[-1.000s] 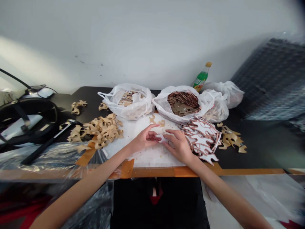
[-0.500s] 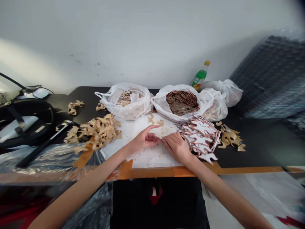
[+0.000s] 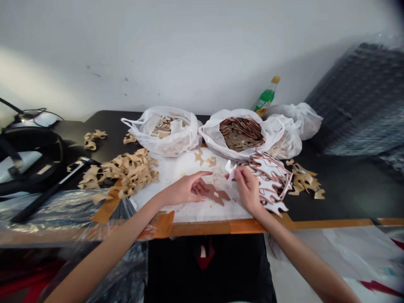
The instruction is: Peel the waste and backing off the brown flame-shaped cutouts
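My left hand (image 3: 184,190) is over the white paper sheet (image 3: 186,212), its fingers apart and loosely curled. Its fingertips are right by the left end of a brown flame-shaped piece (image 3: 217,194), which has a small white mark; whether they touch it I cannot tell. In a pinch, my right hand (image 3: 250,189) has a small white cut-out (image 3: 230,169), raised a little above the sheet. Beside that hand lies a pile of white flame-shaped pieces (image 3: 268,179) with brown edges. Two tan scraps (image 3: 211,161) lie farther back on the sheet.
Left is a heap of tan curled scraps (image 3: 126,170), with a black-handled tool (image 3: 47,191) beyond. At the back stand two open plastic bags (image 3: 172,145) of pieces, tied bags (image 3: 285,139) and a green bottle (image 3: 265,99). More tan scraps (image 3: 304,181) lie right.
My hands have moved apart from their meeting point. The right one has gone up and right with the white cut-out, and the brown piece now shows between them.
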Tool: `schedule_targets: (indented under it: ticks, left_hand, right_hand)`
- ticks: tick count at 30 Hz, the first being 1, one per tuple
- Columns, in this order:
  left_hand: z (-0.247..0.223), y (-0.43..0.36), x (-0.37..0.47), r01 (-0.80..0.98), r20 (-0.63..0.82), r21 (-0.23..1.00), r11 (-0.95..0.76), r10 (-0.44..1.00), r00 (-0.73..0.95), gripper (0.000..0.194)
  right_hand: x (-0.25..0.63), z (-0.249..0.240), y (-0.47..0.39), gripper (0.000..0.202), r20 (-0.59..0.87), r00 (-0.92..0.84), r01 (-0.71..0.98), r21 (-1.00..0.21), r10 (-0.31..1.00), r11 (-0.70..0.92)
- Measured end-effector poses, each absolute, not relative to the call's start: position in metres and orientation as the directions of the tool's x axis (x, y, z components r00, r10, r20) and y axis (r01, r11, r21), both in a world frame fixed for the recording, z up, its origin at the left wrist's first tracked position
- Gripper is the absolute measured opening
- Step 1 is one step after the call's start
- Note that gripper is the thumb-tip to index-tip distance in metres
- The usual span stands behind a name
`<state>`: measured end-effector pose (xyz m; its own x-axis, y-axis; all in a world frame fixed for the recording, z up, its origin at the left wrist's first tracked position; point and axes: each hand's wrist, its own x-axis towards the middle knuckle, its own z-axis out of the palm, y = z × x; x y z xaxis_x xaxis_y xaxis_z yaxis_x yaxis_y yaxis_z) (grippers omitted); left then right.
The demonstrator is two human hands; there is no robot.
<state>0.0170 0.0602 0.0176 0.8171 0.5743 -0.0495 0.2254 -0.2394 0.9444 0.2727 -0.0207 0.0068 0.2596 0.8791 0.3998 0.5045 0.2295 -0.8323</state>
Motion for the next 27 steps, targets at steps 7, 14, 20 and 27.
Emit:
schedule_targets:
  ticks: [7, 14, 20, 27]
  left_hand:
    - [0.020, 0.055, 0.023, 0.370, 0.207, 0.519, -0.771, 0.533, 0.820, 0.050]
    - [0.017, 0.044, 0.032, 0.483, 0.214, 0.388, -0.785, 0.587, 0.781, 0.032]
    - [0.033, 0.043, 0.028, 0.274, 0.330, 0.657, -0.703, 0.594, 0.733, 0.046]
    - [0.038, 0.039, 0.030, 0.166, 0.201, 0.853, -0.495, 0.606, 0.769, 0.027]
  right_hand:
    - [0.277, 0.002, -0.027, 0.012, 0.679, -0.142, 0.777, -0.375, 0.720, 0.506]
    - [0.280, 0.006, -0.025, 0.016, 0.809, -0.286, 0.784, -0.110, 0.513, 0.611]
    - [0.277, 0.014, -0.032, 0.019, 0.743, -0.558, 0.686, 0.161, 0.370, 0.710]
    - [0.274, 0.023, -0.039, 0.012, 0.708, -0.670, 0.561, 0.286, 0.223, 0.777]
